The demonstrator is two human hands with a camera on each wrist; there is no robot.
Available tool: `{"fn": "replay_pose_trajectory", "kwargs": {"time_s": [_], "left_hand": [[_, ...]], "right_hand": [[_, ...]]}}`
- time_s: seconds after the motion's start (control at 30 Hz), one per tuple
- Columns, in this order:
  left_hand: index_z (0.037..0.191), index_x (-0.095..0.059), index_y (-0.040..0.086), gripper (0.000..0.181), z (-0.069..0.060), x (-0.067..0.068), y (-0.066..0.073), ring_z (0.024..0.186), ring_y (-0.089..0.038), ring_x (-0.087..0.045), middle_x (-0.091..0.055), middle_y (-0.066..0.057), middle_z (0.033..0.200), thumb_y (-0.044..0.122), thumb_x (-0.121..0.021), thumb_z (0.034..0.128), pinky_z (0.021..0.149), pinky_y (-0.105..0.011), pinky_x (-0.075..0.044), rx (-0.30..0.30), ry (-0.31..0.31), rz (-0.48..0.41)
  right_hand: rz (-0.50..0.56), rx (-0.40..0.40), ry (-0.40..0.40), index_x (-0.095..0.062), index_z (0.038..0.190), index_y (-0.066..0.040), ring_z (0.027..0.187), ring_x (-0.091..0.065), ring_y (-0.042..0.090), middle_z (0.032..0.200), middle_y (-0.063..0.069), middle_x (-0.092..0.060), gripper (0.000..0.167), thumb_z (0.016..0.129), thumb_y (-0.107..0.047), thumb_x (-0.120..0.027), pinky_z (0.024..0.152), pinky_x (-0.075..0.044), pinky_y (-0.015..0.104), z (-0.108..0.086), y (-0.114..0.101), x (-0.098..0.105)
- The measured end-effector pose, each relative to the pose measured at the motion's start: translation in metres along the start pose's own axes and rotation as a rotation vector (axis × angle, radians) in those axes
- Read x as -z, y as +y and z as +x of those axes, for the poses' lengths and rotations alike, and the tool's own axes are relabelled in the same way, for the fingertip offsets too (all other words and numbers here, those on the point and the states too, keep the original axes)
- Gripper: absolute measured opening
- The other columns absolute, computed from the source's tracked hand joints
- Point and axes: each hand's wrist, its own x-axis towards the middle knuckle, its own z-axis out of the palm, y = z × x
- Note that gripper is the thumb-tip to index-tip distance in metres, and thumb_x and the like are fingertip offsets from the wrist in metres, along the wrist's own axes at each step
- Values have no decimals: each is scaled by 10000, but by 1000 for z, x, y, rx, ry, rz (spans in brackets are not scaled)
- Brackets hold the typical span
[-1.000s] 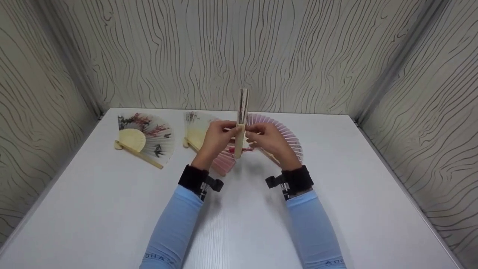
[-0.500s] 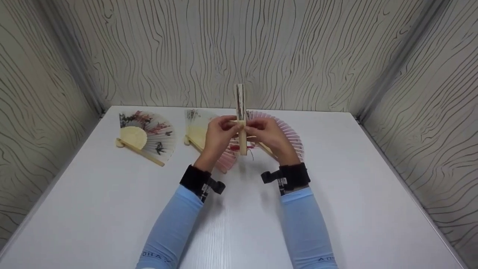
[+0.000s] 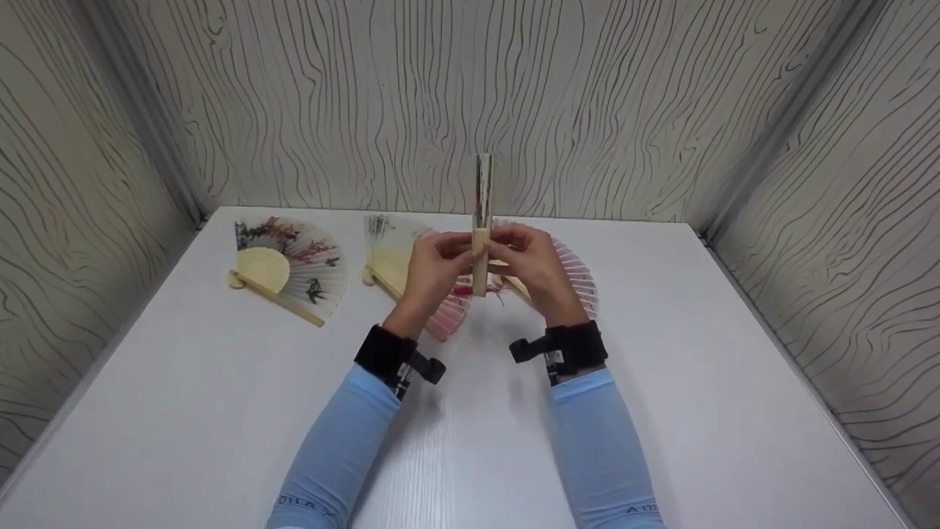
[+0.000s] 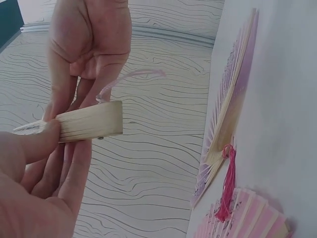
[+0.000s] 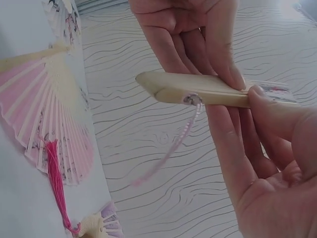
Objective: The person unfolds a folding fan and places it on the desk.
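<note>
A folded hand fan point(image 3: 481, 275) with pale wooden ribs stands upright above the table. My left hand point(image 3: 432, 272) pinches it from the left, thumb on the near face. From the right, my right hand point(image 3: 542, 273) pinches it too. In the left wrist view, the thumbs and fingers of both hands grip the ribs of the folded fan point(image 4: 91, 123), and its squared end points right. A pale pink cord point(image 5: 171, 151) hangs from the rivet end in the right wrist view. The fan's pleats are closed together.
On the white table point(image 3: 470, 455), an open floral fan point(image 3: 290, 268) lies at left. An open pink and cream fan point(image 3: 385, 264), with a red tassel point(image 4: 228, 186), lies partly behind my left hand. An open lilac fan point(image 3: 576, 272) lies behind my right. Wood-patterned walls point(image 3: 470, 95) enclose the table.
Both hands have lifted the folded fan slightly, and its slight tilt has straightened. My right thumb, earlier beside the fan, now presses on its near face. The fans on the table stay put.
</note>
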Motion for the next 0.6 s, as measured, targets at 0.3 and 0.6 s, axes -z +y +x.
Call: {"fn": "replay_pose_trajectory", "kwargs": {"time_s": [0.3,0.6], "left_hand": [[1231,-795,65,248,3,2,2,1047,-219,-800,-807,-150,1171,95,-794,985,921,-315,-683,18,61,-87],[1228,-767,-2,244,5,3,-1,1009,-232,-821,-808,-219,1169,29,-779,986,896,-341,-693,58,88,-192]], "right_hand": [[109,7,68,-746,1147,-13,944,-787,153,1029,30,-736,125,1028,-46,-730,868,-699,353,4,-1,-7],[107,-19,80,-747,1175,-29,1002,-784,169,1053,33,-751,152,1037,-92,-736,893,-695,351,2,-1,-5]]}}
